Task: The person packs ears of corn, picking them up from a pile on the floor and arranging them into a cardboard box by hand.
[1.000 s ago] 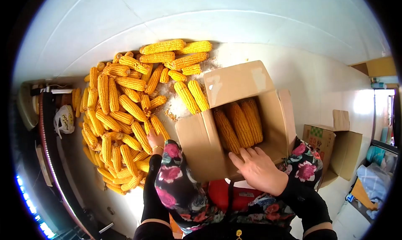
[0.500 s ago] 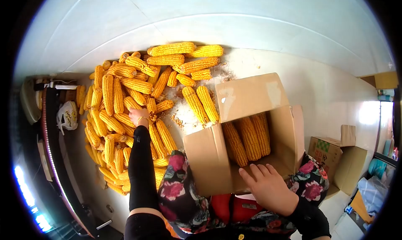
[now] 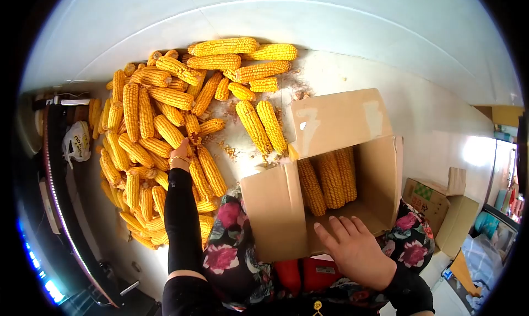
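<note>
My left hand point(image 3: 181, 154) reaches into the heap of yellow corn cobs point(image 3: 138, 150) on the floor. Its fingers are closed at the lower end of one corn cob point(image 3: 167, 129) and are partly hidden. My right hand point(image 3: 358, 250) lies over the near side of an open cardboard box point(image 3: 374, 205), palm down, fingers spread, with nothing in it. Inside the box, several corn cobs point(image 3: 332, 181) lean side by side against the far left. Two corn cobs point(image 3: 262, 127) lie on the floor just left of the box.
Loose kernels point(image 3: 228, 149) are scattered on the floor between heap and box. A second cardboard box point(image 3: 427, 203) stands at the right. A white plastic bag point(image 3: 77, 142) lies by a dark-edged piece of furniture at the left. A pale wall point(image 3: 330, 18) runs along the back.
The view has shifted slightly, moving the heap left and up. My left hand has closed at the end of a cob, which now shows more fully. My right hand stays on the box.
</note>
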`<state>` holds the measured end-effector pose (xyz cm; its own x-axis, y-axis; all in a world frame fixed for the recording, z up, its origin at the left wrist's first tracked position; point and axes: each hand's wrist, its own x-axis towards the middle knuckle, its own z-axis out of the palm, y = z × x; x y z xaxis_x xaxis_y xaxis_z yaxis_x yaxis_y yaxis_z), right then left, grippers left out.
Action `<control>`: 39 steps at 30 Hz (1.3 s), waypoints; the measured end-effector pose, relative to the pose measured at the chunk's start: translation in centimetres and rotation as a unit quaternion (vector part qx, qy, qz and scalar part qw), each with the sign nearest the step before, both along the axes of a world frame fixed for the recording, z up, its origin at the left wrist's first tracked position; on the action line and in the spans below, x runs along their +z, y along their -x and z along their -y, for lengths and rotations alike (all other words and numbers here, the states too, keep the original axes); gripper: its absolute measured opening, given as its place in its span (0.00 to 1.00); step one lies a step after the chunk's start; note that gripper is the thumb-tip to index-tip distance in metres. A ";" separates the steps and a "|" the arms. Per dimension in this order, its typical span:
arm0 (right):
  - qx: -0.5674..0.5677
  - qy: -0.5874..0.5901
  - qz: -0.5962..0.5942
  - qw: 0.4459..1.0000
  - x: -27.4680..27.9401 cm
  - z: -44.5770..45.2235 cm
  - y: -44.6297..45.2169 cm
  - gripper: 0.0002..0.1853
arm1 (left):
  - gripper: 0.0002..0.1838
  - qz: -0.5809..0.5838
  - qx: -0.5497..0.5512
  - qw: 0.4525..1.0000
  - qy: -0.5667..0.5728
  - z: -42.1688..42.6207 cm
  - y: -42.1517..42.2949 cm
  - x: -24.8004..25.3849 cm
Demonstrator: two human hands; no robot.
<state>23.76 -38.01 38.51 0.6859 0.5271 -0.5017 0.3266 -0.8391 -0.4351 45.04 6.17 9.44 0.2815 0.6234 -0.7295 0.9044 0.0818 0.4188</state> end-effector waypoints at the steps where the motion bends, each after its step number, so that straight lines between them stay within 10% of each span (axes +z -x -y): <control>1: -0.004 0.000 0.014 1.000 -0.2 0.0 0.2 0.36 | 0.19 0.058 0.060 0.995 0.047 0.0 0.1 0.2; 10: -0.024 0.002 0.077 0.997 -1.4 1.0 1.4 0.29 | 0.22 0.166 0.061 0.949 0.261 -2.7 3.1 5.9; 15: -0.084 0.002 0.049 0.995 -0.2 1.4 0.7 0.31 | 0.23 0.294 -0.180 0.915 0.209 4.2 9.9 20.2; 22: -0.175 -0.159 0.360 0.903 1.8 1.8 1.0 0.52 | 0.32 0.192 -0.645 0.730 0.118 16.2 13.7 37.4; 24: -0.140 -0.145 0.380 0.903 2.1 2.7 1.2 0.52 | 0.33 0.240 -0.738 0.628 0.061 18.6 14.8 36.2; 28: -0.169 -0.116 0.278 0.938 -0.4 5.3 2.3 0.40 | 0.23 -0.002 -0.602 0.737 0.308 23.4 15.5 32.9; 30: -0.213 -0.068 0.215 0.951 -1.2 5.5 2.9 0.34 | 0.21 0.093 -0.439 0.808 0.382 23.9 15.0 27.5; 31: -0.246 -0.020 0.147 0.958 -1.6 5.7 2.8 0.29 | 0.24 0.113 -0.418 0.851 0.296 24.9 14.5 26.7; 34: -0.368 -0.008 0.080 0.927 -4.3 6.6 3.3 0.26 | 0.30 0.248 -0.599 0.753 0.113 26.0 13.3 25.7; 39: -0.409 0.067 0.035 0.910 -4.1 7.6 3.6 0.24 | 0.25 0.262 -0.642 0.718 0.068 28.2 13.3 26.7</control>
